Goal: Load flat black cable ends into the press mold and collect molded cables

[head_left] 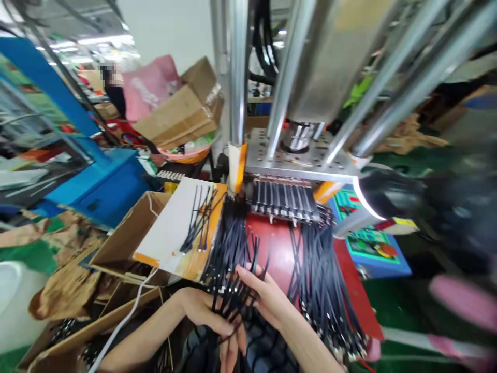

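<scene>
Black flat strips with shiny ends (238, 298) lie in a loose bunch between my hands, at the front edge of the red work surface. My left hand (213, 313) curls its fingers around the lower part of this bunch. Higher up, my right hand (264, 290) pinches some of the strips between thumb and fingers. A pile of similar strips (231, 233) lies just beyond my left hand. To the right of my right hand, a larger pile (324, 274) fans out over the red surface (279, 248).
Behind the piles stands a press with metal columns (238, 77), a perforated plate (256, 155) and a row of black strips (285, 199) below. On the left, a white board (166, 228) bears several strips beside cardboard boxes (128, 233). A lamp (388, 197) and blue-green box (376, 248) stand right.
</scene>
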Demonstrator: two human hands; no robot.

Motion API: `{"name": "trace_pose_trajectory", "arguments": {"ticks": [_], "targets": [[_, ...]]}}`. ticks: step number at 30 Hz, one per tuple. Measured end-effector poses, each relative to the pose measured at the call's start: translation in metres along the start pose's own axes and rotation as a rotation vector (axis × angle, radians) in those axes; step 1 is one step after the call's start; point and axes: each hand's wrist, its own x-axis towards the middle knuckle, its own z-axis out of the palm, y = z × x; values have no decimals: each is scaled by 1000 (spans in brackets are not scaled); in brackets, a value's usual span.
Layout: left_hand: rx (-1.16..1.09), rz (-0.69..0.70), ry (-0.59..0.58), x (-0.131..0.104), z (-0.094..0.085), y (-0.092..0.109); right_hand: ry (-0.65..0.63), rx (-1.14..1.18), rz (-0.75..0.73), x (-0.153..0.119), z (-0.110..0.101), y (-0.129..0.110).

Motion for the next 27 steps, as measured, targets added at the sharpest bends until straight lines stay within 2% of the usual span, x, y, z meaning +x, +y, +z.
{"name": "trace_pose_trajectory", "arguments": {"ticks": [2, 3, 4, 6, 9, 12, 14, 15, 18, 21, 24, 27], "targets": [[-116, 30, -80, -17, -15, -8, -26, -125, -72, 30, 9, -15], [-177, 47, -85, -24, -21, -10, -46, -180, -116, 46, 13, -23], [-230, 62, -33, -30, -26, -11, -70, -228, -160, 61, 17, -31], [-294, 93, 167, -36, -36, -11, -125, -300, -231, 93, 26, -47], [-333, 137, 517, -34, -52, -9, -187, -348, -290, 137, 39, -68], [-273, 264, 835, -27, -68, -9, -236, -422, -310, 174, 51, -80], [-208, 365, 963, -25, -77, -10, -251, -487, -305, 196, 57, -86], [-191, 398, 988, -26, -81, -10, -247, -519, -301, 205, 60, -88], [-173, 470, 1005, -37, -87, -10, -178, -600, -309, 224, 65, -98], [-83, 538, 939, -54, -86, -6, -93, -649, -327, 221, 60, -108], [-14, 570, 770, -64, -79, 1, -135, -684, -257, 192, 51, -107], [-55, 478, 508, -56, -74, 4, -298, -677, -126, 153, 47, -97]]}}
